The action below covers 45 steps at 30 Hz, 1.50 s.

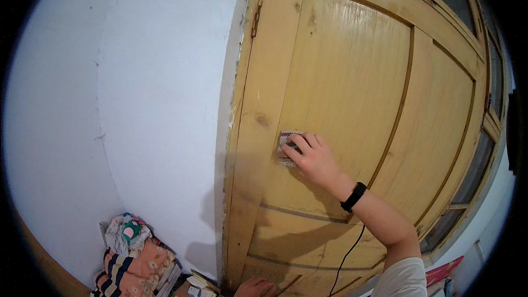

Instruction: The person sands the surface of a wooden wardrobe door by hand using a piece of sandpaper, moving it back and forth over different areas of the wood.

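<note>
My right hand [312, 158] presses a small crumpled cloth [286, 157], pale with a purple patterned edge, against the panel of a yellow wooden door [352, 71]. Its fingers are bent over the cloth, and a black band [353, 196] circles that wrist. Low in the picture, my left hand [254, 287] shows only in part, close to the bottom of the door. Its fingers look stretched out, with nothing seen in them; the rest is cut off by the lower edge.
A white wall [159, 88] stands left of the door frame. In the corner below it are piled folded fabrics [140, 264], a green plush-like item [131, 231] and books or papers. A thin black cord [348, 253] hangs before the door. Glass panes [476, 168] line the right side.
</note>
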Each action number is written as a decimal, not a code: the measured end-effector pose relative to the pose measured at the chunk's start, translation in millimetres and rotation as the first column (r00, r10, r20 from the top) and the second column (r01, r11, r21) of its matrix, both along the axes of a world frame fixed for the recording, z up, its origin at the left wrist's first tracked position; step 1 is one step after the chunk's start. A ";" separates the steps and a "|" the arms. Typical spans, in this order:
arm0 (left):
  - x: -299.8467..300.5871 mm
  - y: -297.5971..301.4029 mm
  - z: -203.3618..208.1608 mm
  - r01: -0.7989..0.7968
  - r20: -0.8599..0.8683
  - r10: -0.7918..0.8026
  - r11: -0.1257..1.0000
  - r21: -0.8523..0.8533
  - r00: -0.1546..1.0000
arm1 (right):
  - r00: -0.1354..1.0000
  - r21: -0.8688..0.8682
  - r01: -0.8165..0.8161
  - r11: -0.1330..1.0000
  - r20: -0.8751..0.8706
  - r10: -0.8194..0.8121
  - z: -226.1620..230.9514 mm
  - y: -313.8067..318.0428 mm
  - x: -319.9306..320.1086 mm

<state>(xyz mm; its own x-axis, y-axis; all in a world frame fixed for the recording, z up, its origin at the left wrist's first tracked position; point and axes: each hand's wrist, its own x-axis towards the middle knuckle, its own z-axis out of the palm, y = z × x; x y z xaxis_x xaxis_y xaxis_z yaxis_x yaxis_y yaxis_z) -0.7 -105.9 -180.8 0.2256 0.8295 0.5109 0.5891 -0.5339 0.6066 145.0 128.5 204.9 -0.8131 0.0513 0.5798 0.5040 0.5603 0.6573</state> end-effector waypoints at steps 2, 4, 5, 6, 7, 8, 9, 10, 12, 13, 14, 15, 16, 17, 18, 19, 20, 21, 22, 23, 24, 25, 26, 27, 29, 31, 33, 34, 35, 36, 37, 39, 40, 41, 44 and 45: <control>0.3 -0.6 -0.6 0.004 0.016 -0.004 1.000 -0.020 1.000 | 1.000 -0.021 -0.017 1.000 -0.011 0.017 -2.6 -0.8 0.1; 0.8 -1.6 -0.6 -0.002 0.024 0.003 0.999 -0.046 1.000 | 0.999 -0.043 -0.033 0.999 -0.026 0.032 -1.4 -2.1 -0.6; 0.3 -1.7 -1.2 0.000 0.036 0.002 0.999 -0.037 0.999 | 0.999 -0.051 -0.028 0.998 -0.025 0.026 0.0 -1.4 -0.3; -0.2 -1.6 -2.3 0.001 0.047 0.000 1.000 -0.028 0.999 | 0.999 -0.058 -0.022 0.998 -0.024 0.021 1.8 -0.1 0.7; -0.7 -1.8 -2.9 0.002 0.058 -0.001 1.000 -0.019 0.998 | 1.000 -0.065 -0.017 0.998 -0.023 0.016 3.8 1.0 1.7; -1.6 -1.5 -2.9 -0.001 0.056 0.001 1.000 -0.005 0.998 | 0.998 -0.059 -0.033 0.998 -0.048 0.030 7.9 -0.6 1.5; -2.5 -1.1 -2.9 -0.004 0.055 0.004 1.000 0.009 0.999 | 0.996 -0.054 -0.049 0.997 -0.072 0.045 13.1 -4.7 1.5; -3.4 -0.7 -2.8 -0.008 0.053 0.006 1.000 0.023 0.999 | 0.994 -0.048 -0.065 0.997 -0.096 0.060 17.1 -6.2 0.6; -4.4 -0.7 0.9 -0.010 0.042 0.009 1.000 0.024 0.999 | 0.991 -0.064 -0.079 0.995 -0.117 0.071 21.0 -2.4 0.7; -4.6 -0.5 2.3 -0.011 0.037 0.010 1.000 0.024 0.999 | 0.989 -0.072 -0.086 0.994 -0.127 0.076 22.7 -0.7 1.0; -4.6 -0.3 1.9 -0.008 0.041 0.007 1.000 0.027 0.999 | 0.986 -0.112 -0.110 0.988 -0.139 0.094 24.0 0.4 0.6; -4.5 0.1 1.4 -0.006 0.045 0.005 1.000 0.029 0.999 | 0.982 -0.151 -0.134 0.979 -0.152 0.111 25.1 1.5 0.5; -4.3 0.5 0.8 -0.004 0.049 0.002 0.999 0.032 0.999 | 0.978 -0.189 -0.158 0.969 -0.165 0.127 26.1 2.5 0.8; -4.5 1.6 -0.3 -0.003 0.052 0.001 1.000 0.027 0.999 | 0.968 -0.222 -0.189 0.956 -0.206 0.144 27.3 2.6 1.8; -4.3 2.9 -1.8 -0.001 0.055 0.000 1.000 0.023 0.999 | 0.956 -0.253 -0.221 0.942 -0.248 0.158 29.3 0.8 3.9; -4.4 3.9 -2.6 0.001 0.057 -0.002 1.000 0.020 0.998 | 0.942 -0.282 -0.253 0.925 -0.289 0.169 31.7 -1.4 5.6; -3.7 3.5 -2.7 -0.004 0.056 0.002 1.000 0.026 0.998 | 0.943 -0.224 -0.241 0.944 -0.285 0.173 36.0 -3.8 6.1; -3.3 3.3 -2.0 -0.007 0.055 0.005 0.999 0.032 0.998 | 0.943 -0.164 -0.228 0.960 -0.281 0.176 42.6 -6.1 6.2; -2.7 3.0 -1.0 -0.010 0.054 0.008 0.999 0.039 0.999 | 0.944 -0.103 -0.214 0.971 -0.277 0.179 47.5 -6.2 6.0; -2.5 2.3 1.2 -0.021 0.035 0.020 0.999 0.040 0.999 | 0.947 -0.065 -0.193 0.979 -0.275 0.169 50.2 -4.7 6.4; -2.3 1.3 4.1 -0.031 0.017 0.031 0.999 0.042 0.999 | 0.949 -0.027 -0.172 0.985 -0.273 0.158 52.4 -3.3 6.4; -1.8 0.6 5.2 -0.042 -0.002 0.042 0.998 0.044 0.999 | 0.951 0.011 -0.150 0.989 -0.272 0.148 52.5 -2.7 6.6; -1.3 1.5 4.7 -0.039 0.000 0.039 0.998 0.048 0.999 | 0.960 0.016 -0.113 0.994 -0.255 0.113 51.8 -3.5 5.7; -0.7 3.0 3.0 -0.037 0.002 0.037 0.998 0.052 0.999 | 0.968 0.022 -0.075 0.997 -0.238 0.078 49.8 -4.8 4.4; 0.8 5.2 -0.3 -0.034 0.008 0.033 0.999 0.038 0.999 | 0.975 0.043 -0.014 0.999 -0.220 0.023 42.7 -4.5 2.2; 2.4 6.8 -3.3 -0.033 0.017 0.033 0.999 0.004 0.999 | 0.976 0.072 0.030 0.997 -0.217 -0.014 30.0 1.0 0.4; 3.2 7.9 -6.2 -0.029 0.015 0.029 0.999 0.026 0.999 | 0.982 0.046 0.024 0.999 -0.188 -0.015 19.6 -1.0 -1.4; 3.4 7.9 -7.1 -0.028 0.014 0.027 0.999 0.038 1.000 | 0.985 0.033 0.021 0.999 -0.174 -0.015 14.2 -2.1 -2.2; 3.0 6.7 -4.0 -0.015 0.028 0.014 0.999 0.033 0.999 | 0.987 0.018 0.010 1.000 -0.159 -0.007 7.0 -2.2 -3.0; 2.1 5.3 1.1 -0.002 0.043 0.001 1.000 0.028 0.999 | 0.989 0.003 0.000 1.000 -0.145 0.000 -0.6 -1.9 -3.7; 1.5 4.3 4.5 0.010 0.057 -0.011 1.000 0.024 0.998 | 0.991 -0.013 -0.010 1.000 -0.131 0.008 -7.9 -1.1 -3.8; 2.1 4.9 6.1 0.019 0.075 -0.022 0.999 0.041 0.997 | 0.993 -0.011 -0.024 1.000 -0.118 0.023 -20.1 1.7 -2.2; 2.4 5.0 6.1 0.023 0.083 -0.027 0.999 0.049 0.996 | 0.993 -0.010 -0.031 0.999 -0.111 0.030 -24.9 2.1 -1.2; 2.6 5.2 4.6 0.020 0.077 -0.024 0.999 0.048 0.997 | 0.994 -0.007 -0.026 1.000 -0.104 0.025 -27.9 1.5 -1.0; 2.5 5.2 0.8 0.020 0.061 -0.022 0.999 0.036 0.998 | 0.997 -0.021 -0.011 1.000 -0.071 0.009 -36.2 -1.3 0.2; 2.2 5.3 1.0 0.025 0.057 -0.027 0.999 0.026 0.998 | 0.999 -0.039 -0.006 0.999 -0.053 0.004 -39.3 -2.7 1.1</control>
<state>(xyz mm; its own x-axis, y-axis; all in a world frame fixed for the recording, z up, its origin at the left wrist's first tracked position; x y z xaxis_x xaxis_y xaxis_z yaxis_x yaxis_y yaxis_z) 1.5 -100.7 -179.9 0.2168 0.8102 0.5446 0.5398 -0.5643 0.6246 146.1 125.9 165.6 -0.7814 0.0710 0.6200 0.5351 0.5874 0.6072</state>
